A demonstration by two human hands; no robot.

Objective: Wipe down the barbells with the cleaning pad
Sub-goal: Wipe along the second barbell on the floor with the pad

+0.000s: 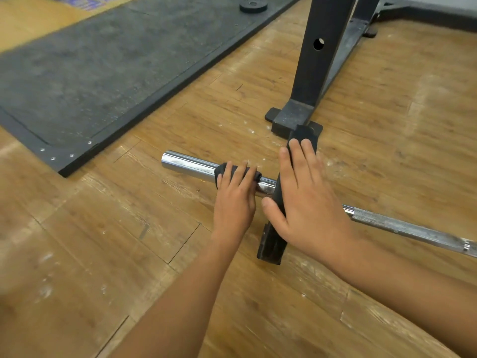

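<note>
Right hand point(304, 192) flat on black plate point(271, 244); left hand point(235, 200) curls cleaning pad point(221, 172) round barbell point(185, 162): wrap fully, stroke outward.

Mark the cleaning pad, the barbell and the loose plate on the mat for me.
cleaning pad point(221, 170): head view, its exposed left end.
barbell point(185, 163): head view, bare chrome sleeve.
loose plate point(259, 6): head view, its top face.

Barbell point(402, 227) past the right edge, rack point(315, 73) past the top.
</note>
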